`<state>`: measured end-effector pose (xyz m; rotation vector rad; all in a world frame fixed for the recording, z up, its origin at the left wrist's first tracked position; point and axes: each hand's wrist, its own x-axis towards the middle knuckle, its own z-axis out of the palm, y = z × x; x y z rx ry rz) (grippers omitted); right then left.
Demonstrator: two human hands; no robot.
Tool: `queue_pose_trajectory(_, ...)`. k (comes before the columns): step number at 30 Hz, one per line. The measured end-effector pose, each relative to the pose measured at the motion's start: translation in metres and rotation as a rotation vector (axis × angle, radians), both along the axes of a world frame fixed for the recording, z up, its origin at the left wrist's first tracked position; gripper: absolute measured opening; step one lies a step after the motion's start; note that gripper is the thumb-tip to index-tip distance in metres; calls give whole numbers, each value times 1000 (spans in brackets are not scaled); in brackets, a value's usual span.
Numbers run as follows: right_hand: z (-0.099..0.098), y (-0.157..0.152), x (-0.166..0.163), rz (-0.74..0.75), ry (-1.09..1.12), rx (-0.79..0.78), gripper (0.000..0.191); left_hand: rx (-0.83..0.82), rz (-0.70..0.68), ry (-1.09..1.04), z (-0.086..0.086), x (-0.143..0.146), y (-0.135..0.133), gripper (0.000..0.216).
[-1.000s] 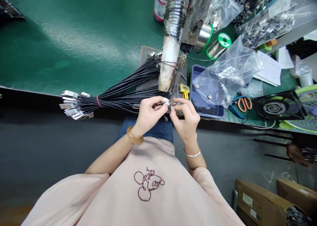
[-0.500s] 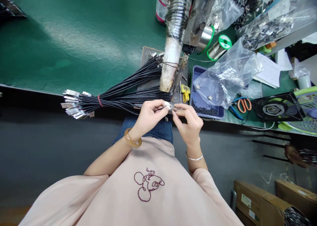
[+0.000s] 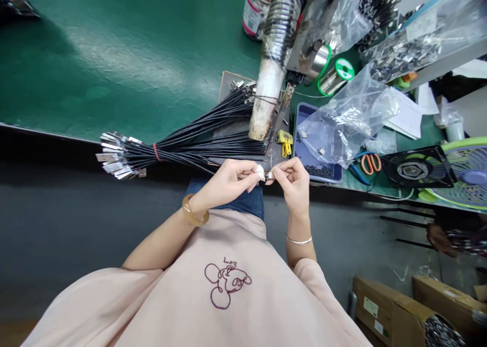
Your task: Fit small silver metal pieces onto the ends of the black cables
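Left hand: Thumb and fingers are drawn into a tight pinch, a white wrapping showing at the tip; what lies inside that pinch we cannot tell.
Right hand: The fingers have curled inward compared with a second ago, and we see them grasping a small metal piece.
Small metal piece: It shows at the right fingertips, facing the left hand, at the front edge of the green tabletop; its finer detail is too small for us to make out.
Soldering iron: A second ago both hands worked right at its lower end; now we see them drawn toward the body, just clear of it. We judge that the handling, for this moment, is between fingertips rather than at the heat.
Gap: Half a second ago the fingertips nearly met around the piece; now a narrow space parts the two hands, which we take as a change of grip or alignment.
Cable bundle: Black leads, gathered by a red band, lie to the left, their near ends close behind the hands.
Blue tray: We find it just beyond the right hand, small black parts along its bottom.
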<state>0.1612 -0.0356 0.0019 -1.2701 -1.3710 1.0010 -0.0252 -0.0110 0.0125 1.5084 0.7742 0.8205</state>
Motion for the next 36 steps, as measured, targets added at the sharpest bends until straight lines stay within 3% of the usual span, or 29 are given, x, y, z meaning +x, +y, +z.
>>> queue_pose_trajectory(3, -1, -7, -3, -188, -132, 72, 22, -81, 85, -39, -4, 1, -1, 23)
queue_pose_trajectory(6, 9, -17, -5, -332, -288, 138, 21, 24, 200, 31, -10, 6, -5, 14)
queue_pose_trajectory(12, 21, -20, -13, -108, -568, 55, 23, 202, 233, 101, -13, 10, -10, 7)
queue_pose_trajectory(17, 13, -18, -17, -52, -411, 5, 28, 222, 222, 99, -15, 8, -12, 7)
queue_pose_trajectory(20, 17, -16, 0, -182, -320, 33, 29, 246, 253, 105, -17, 7, -13, 6)
queue_pose_trajectory(23, 23, -6, 33, -459, -499, 83, 29, 367, 229, 111, -16, 8, -13, 8)
queue_pose_trajectory(27, 21, 17, 73, -388, -807, -11, 26, 560, 46, 209, -10, 6, -8, 21)
queue_pose_trajectory(29, 16, 28, 82, -312, -862, -32, 23, 488, -64, 207, -7, 3, -2, 24)
queue_pose_trajectory(32, 15, 40, 86, -189, -909, -57, 17, 180, -196, 72, -4, -5, 8, 27)
queue_pose_trajectory(36, 23, 47, 84, -63, -972, -177, 10, -177, -133, -131, -4, -9, 16, 25)
